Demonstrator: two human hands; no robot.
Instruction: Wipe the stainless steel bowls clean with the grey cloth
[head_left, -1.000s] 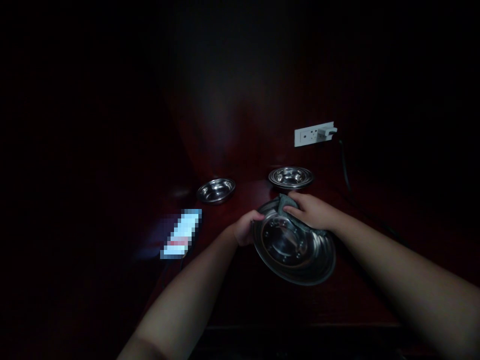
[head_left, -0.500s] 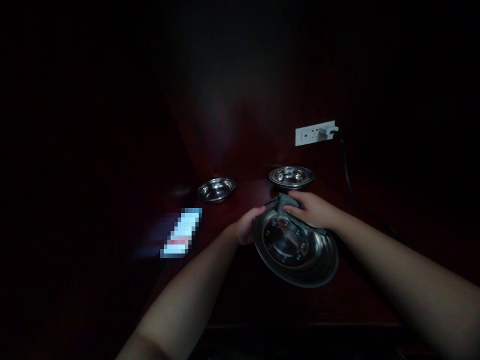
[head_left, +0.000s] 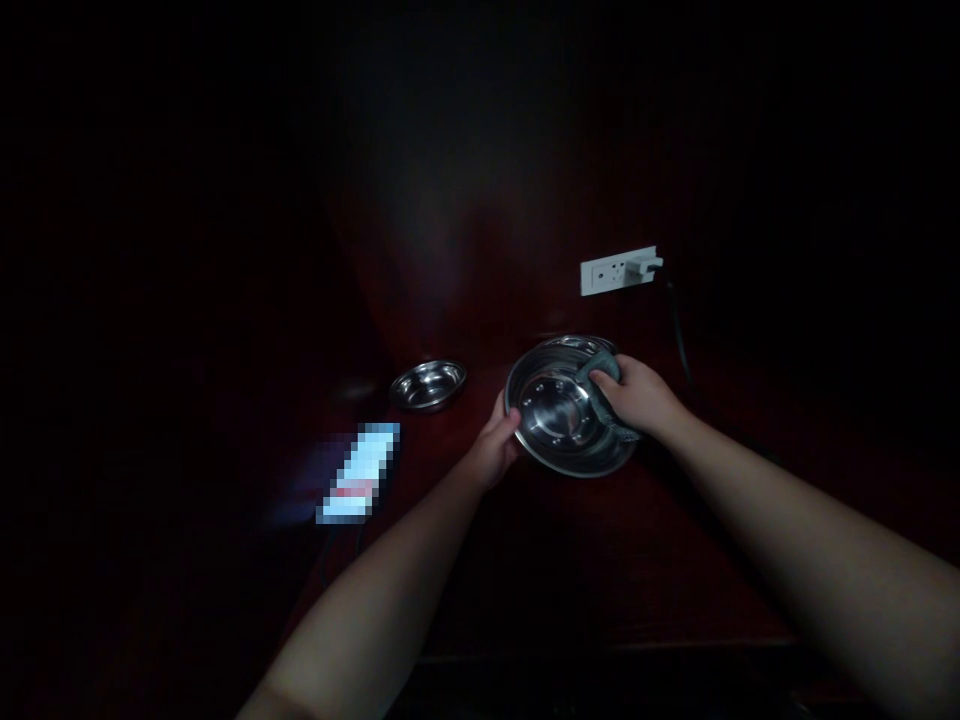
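Note:
In a dim room, my left hand (head_left: 495,448) grips the left rim of a large steel bowl (head_left: 559,420), which is tilted toward me above a dark red wooden table (head_left: 570,560). My right hand (head_left: 637,395) presses a grey cloth (head_left: 600,395) against the bowl's right inner side, fingers closed on the cloth. The held bowl hides most of another steel bowl (head_left: 581,342) behind it.
A smaller steel bowl (head_left: 427,384) sits on the table to the left. A lit phone screen (head_left: 358,472) lies further left. A white wall socket (head_left: 619,270) with a plug and a dark cable (head_left: 679,335) is at the back right.
Both hands have carried the large bowl away from me toward the back of the table, over the rear bowl. The cloth has shifted from the top rim to the right inner side.

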